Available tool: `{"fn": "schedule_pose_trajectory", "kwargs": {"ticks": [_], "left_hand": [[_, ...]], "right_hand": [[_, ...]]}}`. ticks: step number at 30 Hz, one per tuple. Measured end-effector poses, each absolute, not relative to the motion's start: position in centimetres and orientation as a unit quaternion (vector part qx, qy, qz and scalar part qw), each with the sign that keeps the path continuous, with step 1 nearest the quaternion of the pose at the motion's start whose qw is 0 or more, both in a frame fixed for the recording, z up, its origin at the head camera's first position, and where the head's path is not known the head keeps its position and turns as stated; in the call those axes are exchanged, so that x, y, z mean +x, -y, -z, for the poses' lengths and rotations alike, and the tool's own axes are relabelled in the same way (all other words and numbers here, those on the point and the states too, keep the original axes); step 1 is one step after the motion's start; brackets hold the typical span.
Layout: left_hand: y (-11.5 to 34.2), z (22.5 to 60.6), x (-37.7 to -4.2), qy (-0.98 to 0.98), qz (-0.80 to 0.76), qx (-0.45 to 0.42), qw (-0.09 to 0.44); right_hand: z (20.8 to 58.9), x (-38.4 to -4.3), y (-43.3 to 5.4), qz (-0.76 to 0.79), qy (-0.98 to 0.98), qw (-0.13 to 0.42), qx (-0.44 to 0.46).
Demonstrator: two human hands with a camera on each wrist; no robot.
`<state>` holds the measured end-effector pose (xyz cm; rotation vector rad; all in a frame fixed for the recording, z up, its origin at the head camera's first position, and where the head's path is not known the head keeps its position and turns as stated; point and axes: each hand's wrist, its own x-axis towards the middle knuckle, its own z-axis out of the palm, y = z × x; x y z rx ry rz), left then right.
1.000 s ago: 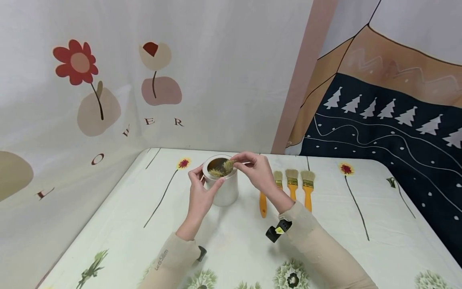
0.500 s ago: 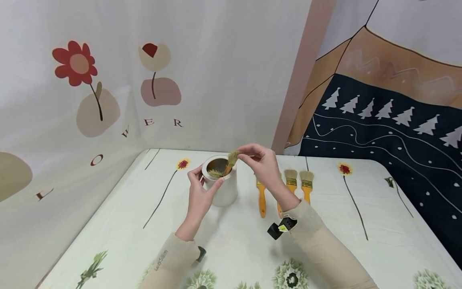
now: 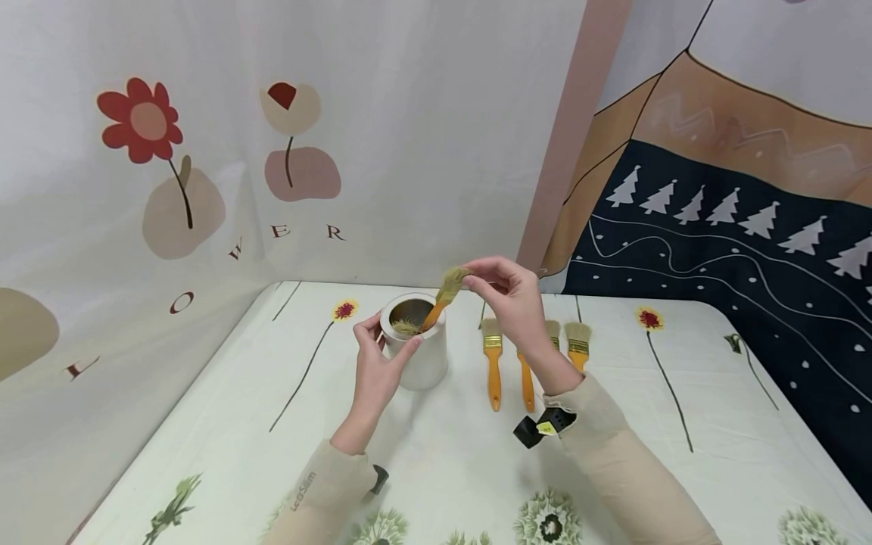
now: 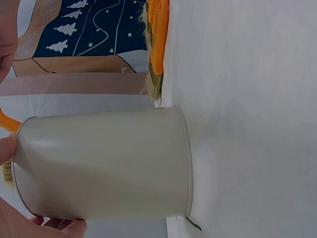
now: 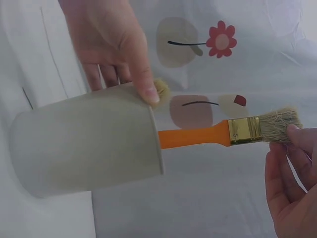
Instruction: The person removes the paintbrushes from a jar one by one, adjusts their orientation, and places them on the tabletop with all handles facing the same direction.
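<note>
A white cylindrical container (image 3: 425,369) stands upright on the table. My left hand (image 3: 377,371) holds it near the rim, thumb at the near right side and fingers around the left. My right hand (image 3: 512,303) pinches the bristles of a paintbrush (image 5: 198,136). That brush slants up out of the container, its orange handle partly inside and its gold ferrule above the rim. Bristles of another paintbrush (image 3: 406,327) show within the opening. In the left wrist view, the container's side (image 4: 104,163) fills the middle, with part of the left hand at the lower left.
Several paintbrushes with orange handles (image 3: 493,371) lie in a row on the table to the right, partly hidden by my right arm. A white flower-print cloth (image 3: 633,469) covers the table. Printed curtains (image 3: 422,151) hang behind it.
My right hand has moved up and to the right, drawing the paintbrush partway out of the container, so its orange handle now shows. The left hand and container have stayed in place.
</note>
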<state>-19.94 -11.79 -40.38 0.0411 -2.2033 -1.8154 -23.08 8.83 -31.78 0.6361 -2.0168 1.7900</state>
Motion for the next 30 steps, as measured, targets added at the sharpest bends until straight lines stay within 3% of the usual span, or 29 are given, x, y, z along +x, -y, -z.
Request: {"fn": "schedule_pose_trajectory", "kwargs": {"ticks": [17,30], "left_hand": [[11.8,40.3,-19.9,0.768,0.626,0.019,0.134],[11.8,40.6,-20.0,0.758,0.633,0.008,0.155]], "right_hand": [[29.6,-22.1,-10.4,-0.651,0.689,0.217,0.233],[28.5,-21.5,-12.7,-0.641,0.691,0.247,0.225]]}}
